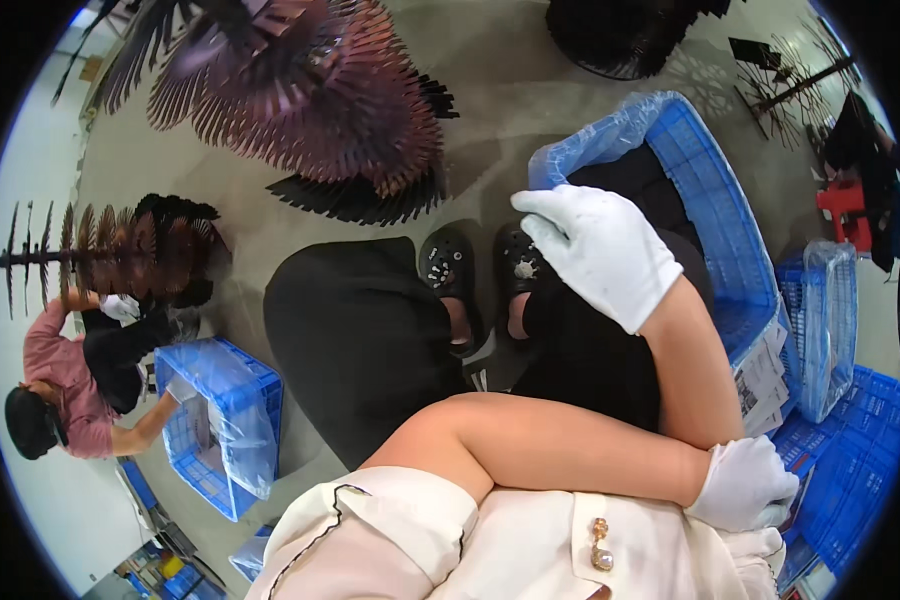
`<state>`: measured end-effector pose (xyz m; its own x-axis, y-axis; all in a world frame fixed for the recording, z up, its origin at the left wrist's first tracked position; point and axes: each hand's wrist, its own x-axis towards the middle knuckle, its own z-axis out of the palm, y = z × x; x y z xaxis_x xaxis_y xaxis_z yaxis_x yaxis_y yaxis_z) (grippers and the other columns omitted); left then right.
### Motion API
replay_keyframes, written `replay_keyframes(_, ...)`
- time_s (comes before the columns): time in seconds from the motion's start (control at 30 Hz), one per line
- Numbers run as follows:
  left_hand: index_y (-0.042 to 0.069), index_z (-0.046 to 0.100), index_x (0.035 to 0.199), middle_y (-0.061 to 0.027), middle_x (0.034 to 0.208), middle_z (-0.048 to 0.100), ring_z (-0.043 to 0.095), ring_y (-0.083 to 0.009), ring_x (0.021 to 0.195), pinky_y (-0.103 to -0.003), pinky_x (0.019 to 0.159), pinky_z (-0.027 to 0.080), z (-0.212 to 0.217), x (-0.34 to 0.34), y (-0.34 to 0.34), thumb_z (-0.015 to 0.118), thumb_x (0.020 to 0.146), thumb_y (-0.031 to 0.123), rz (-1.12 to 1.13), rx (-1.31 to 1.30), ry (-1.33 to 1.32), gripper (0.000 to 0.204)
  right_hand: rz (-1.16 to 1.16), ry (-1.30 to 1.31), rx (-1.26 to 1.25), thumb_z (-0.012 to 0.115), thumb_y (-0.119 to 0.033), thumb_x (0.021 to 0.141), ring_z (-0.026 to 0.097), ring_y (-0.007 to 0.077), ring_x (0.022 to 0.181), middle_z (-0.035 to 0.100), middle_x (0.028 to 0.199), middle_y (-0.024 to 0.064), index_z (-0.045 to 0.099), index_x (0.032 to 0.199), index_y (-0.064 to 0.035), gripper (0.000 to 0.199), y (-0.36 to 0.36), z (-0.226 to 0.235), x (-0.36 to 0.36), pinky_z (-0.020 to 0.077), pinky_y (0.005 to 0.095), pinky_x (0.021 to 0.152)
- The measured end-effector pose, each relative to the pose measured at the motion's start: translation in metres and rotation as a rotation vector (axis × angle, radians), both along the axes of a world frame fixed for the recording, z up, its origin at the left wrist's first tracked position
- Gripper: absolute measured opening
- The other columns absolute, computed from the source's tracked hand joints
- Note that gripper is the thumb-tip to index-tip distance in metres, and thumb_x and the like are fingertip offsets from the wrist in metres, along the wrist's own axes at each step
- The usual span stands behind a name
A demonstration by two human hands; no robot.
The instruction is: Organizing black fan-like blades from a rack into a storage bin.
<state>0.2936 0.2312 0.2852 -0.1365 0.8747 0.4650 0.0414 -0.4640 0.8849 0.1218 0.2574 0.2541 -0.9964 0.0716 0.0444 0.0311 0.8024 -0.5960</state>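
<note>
My right hand (pixel 600 250), in a white glove, hovers over my right thigh beside a blue plastic crate (pixel 715 170). Its fingers point left, thumb and forefinger a little apart, with nothing visible between them. Clear plastic film (pixel 610 135) lines the crate, and dark pieces (pixel 638 185) lie inside. My left arm crosses my body to the right. The left hand (pixel 745 485), gloved in white too, is by my right elbow with its fingers curled; what they close on, if anything, is hidden.
A rack fanned with reddish-brown strips (pixel 300 90) stands ahead. To the left, a co-worker (pixel 80 370) reaches into a lined blue crate (pixel 260 385) beside another rack (pixel 110 255). Blue crates (pixel 860 450) stack at right; a red stool-like object (pixel 845 212) stands beyond.
</note>
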Motion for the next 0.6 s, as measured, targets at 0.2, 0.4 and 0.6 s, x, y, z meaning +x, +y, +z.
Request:
replay_keyframes(0.2,0.003,0.069,0.083,-0.0147,0.074,0.069,0.061,-0.0349,0.061,-0.042,0.063,0.052,0.021,-0.008,0.004,0.058,0.089,0.025,-0.228,-0.070,0.146,0.026,-0.017,-0.113,-0.007,0.061,-0.008,0.089,0.065,0.0258,0.081,0.072,0.100,0.0096,0.069,0.111,-0.0009,0.024,0.004,0.009,0.003,0.0515,0.0321,0.076)
replay_keyframes(0.4,0.003,0.071,0.083,-0.0159,0.079,0.071,0.063,-0.0360,0.065,-0.043,0.065,0.053,0.016,-0.005,0.001,0.055,0.090,0.026,-0.146,0.031,0.148,0.029,-0.094,-0.060,-0.122,0.061,-0.006,0.091,0.065,0.0187,0.083,0.071,0.101,0.0093,0.068,0.114,0.0011,0.025,0.002,-0.004,0.004,0.0506,0.0278,0.078)
replay_keyframes(0.6,0.003,0.070,0.080,-0.0170,0.082,0.071,0.064,-0.0374,0.068,-0.044,0.067,0.053,0.023,0.012,0.009,0.054,0.090,0.027,-0.216,0.086,0.178,0.031,-0.285,-0.140,-0.253,0.059,-0.007,0.094,0.064,0.0147,0.086,0.071,0.101,0.0098,0.067,0.119,0.0014,0.027,0.009,0.005,0.015,0.0504,0.0253,0.082)
